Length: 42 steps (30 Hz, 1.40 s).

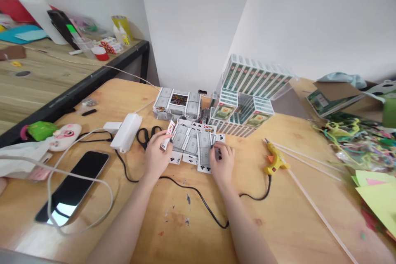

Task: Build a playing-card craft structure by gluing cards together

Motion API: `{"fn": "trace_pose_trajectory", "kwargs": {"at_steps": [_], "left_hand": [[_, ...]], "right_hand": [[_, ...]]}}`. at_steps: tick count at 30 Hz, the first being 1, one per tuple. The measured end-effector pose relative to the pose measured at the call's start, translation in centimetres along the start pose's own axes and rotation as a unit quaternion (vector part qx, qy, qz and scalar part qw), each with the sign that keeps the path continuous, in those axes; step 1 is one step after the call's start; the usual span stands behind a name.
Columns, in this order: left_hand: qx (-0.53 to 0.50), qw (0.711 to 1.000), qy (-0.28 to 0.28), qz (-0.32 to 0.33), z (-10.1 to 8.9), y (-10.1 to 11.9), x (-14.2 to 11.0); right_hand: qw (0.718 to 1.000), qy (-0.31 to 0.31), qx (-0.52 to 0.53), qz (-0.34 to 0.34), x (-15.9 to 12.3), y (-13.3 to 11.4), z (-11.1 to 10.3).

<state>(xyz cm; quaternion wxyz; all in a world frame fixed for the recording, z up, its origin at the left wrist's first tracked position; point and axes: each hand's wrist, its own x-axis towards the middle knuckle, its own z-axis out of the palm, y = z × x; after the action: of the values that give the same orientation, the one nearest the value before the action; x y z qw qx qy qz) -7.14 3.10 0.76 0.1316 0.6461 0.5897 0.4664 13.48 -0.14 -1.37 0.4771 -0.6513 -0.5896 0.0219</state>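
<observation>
Pinching tilted card [169,134] in left hand [158,153], right at left edge of card spread [192,144], which sits on worktop [287,222]. Right hand [223,160] at right edge of card spread, fingers curled, can't tell if it's actually gripping. Card-covered box [165,101] just behind card spread, stacked green-and-white boxes [247,80] behind it to right. Yellow glue gun [275,163] off right of card spread, phone [78,169] well left.

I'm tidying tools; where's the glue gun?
In the head view, the glue gun lies on the table, right of the right hand, beside thin white sticks.
</observation>
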Motion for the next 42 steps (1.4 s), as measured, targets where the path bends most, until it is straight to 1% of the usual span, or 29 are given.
{"fn": "trace_pose_trajectory", "kwargs": {"at_steps": [3,5,7,9,11,12,19,21,22,25,27,31,33,35,37,40,42], "left_hand": [[0.043,0.997,0.033,0.052,-0.2,0.4,-0.1],[0.065,0.993,0.022,0.093,-0.3,0.7,-0.3],[0.081,0.988,-0.027,0.13,-0.1,1.2,-0.6],[0.108,0.977,-0.098,0.156,0.1,1.7,-1.0],[0.142,0.96,-0.167,0.173,0.4,2.1,-1.3],[0.153,0.957,-0.181,0.17,0.5,2.4,-1.4],[0.164,0.956,-0.208,0.126,0.0,4.3,-1.2],[0.134,0.959,-0.228,0.103,-0.1,4.4,-0.8],[0.113,0.963,-0.229,0.084,-0.1,4.4,-0.5],[0.071,0.976,-0.206,0.014,0.3,3.5,0.7],[0.061,0.975,-0.21,-0.023,0.6,2.6,1.7],[0.049,0.955,-0.283,-0.069,1.3,1.5,2.9],[0.038,0.952,-0.294,-0.076,1.6,1.2,3.1],[0.016,0.951,-0.295,-0.089,1.7,1.2,3.1],[-0.008,0.95,-0.29,-0.116,1.6,1.2,3.0],[-0.046,0.948,-0.268,-0.166,1.4,1.4,2.5],[-0.093,0.944,-0.249,-0.197,1.2,1.5,1.9]], "right_hand": [[0.999,-0.031,-0.016,0.005,-0.1,0.1,0.2],[0.998,-0.06,-0.019,0.02,-0.3,0.0,0.3],[0.996,-0.084,-0.011,0.038,-0.6,0.0,0.4],[0.993,-0.098,0.004,0.061,-0.8,0.0,0.5],[0.991,-0.105,0.022,0.078,-0.9,0.1,0.5],[0.991,-0.105,0.03,0.081,-0.9,0.1,0.5],[0.992,-0.096,0.06,0.063,-1.0,0.3,0.2],[0.991,-0.095,0.07,0.066,-1.0,0.2,0.1],[0.99,-0.095,0.074,0.072,-0.9,0.1,0.1],[0.986,-0.102,0.08,0.106,-0.8,-0.1,-0.1],[0.983,-0.097,0.069,0.137,-0.7,-0.2,-0.3],[0.971,-0.053,0.024,0.232,-0.2,-0.4,-0.5],[0.962,-0.057,0.027,0.266,0.0,-0.5,-0.4],[0.96,-0.065,0.043,0.268,0.2,-0.6,0.0],[0.964,-0.051,0.061,0.255,0.2,-0.7,0.5],[0.962,-0.026,0.09,0.255,0.1,-0.9,1.0],[0.957,-0.033,0.121,0.262,0.1,-1.0,1.1]]}}
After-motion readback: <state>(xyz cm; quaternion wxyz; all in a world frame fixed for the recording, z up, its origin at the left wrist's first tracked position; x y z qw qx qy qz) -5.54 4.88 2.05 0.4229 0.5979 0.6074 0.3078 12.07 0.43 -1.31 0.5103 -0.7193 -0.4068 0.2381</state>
